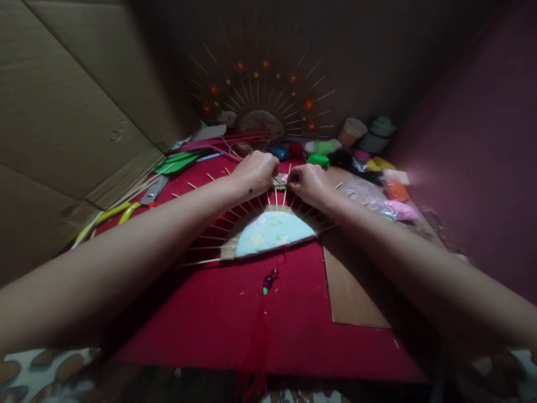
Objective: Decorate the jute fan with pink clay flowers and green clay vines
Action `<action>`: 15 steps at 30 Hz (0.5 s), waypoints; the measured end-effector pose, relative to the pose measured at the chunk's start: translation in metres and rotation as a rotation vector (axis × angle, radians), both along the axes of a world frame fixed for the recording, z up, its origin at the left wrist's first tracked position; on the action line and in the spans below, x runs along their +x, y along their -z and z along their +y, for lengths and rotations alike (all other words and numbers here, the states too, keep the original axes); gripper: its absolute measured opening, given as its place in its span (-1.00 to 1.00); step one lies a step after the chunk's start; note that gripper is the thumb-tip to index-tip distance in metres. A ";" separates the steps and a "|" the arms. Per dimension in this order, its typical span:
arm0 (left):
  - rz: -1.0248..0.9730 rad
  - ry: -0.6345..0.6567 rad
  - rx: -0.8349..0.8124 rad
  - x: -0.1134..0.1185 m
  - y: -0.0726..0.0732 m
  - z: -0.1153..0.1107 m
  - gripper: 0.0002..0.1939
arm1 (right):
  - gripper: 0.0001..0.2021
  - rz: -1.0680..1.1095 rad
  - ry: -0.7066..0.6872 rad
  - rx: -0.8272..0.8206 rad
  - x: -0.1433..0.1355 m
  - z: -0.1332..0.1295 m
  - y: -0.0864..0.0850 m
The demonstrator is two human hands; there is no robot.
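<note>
A fan-shaped frame with a woven straw band and thin wooden sticks lies on the red tabletop, its lower part covered by a light blue panel (274, 230) with pale flower shapes. My left hand (260, 170) is closed at the left end of the upper woven strip (277, 183), its fingertips hidden from me. On that strip sit a small pink flower (284, 178) and a thin green strand. Pinched fingers of my right hand (309, 182) touch the strip beside the flower; what they grip is too small to tell. A beaded red tassel (260, 330) hangs below the fan.
Scissors with yellow handles (130, 211) and green sheets (180, 162) lie left. Bagged coloured clay, including an orange piece (396, 191), lies right near a cup (352, 131). A cardboard piece (352, 285) is under the fan's right side. Another flowered fan (260, 120) stands behind.
</note>
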State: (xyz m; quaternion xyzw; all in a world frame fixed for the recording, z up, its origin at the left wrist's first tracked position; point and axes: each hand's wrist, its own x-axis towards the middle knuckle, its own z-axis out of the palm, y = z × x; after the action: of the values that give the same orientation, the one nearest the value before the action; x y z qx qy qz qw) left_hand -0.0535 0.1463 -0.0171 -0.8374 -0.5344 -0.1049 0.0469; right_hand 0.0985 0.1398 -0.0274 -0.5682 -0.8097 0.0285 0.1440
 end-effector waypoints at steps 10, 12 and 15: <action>0.085 -0.004 -0.016 -0.006 0.011 -0.003 -0.78 | -0.78 -0.043 0.007 0.024 0.000 0.002 0.007; 0.087 0.000 0.000 -0.009 0.013 -0.002 -0.78 | -0.78 -0.053 0.002 0.021 0.000 0.005 0.009; 0.085 0.009 0.026 -0.014 0.015 0.000 -0.78 | -0.77 -0.066 -0.004 0.016 0.001 0.008 0.010</action>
State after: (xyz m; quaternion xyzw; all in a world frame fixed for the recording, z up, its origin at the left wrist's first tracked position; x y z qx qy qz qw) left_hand -0.0671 0.1465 -0.0324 -0.8429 -0.5266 -0.0761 0.0800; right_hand 0.0992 0.1479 -0.0374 -0.5662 -0.8152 0.0033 0.1218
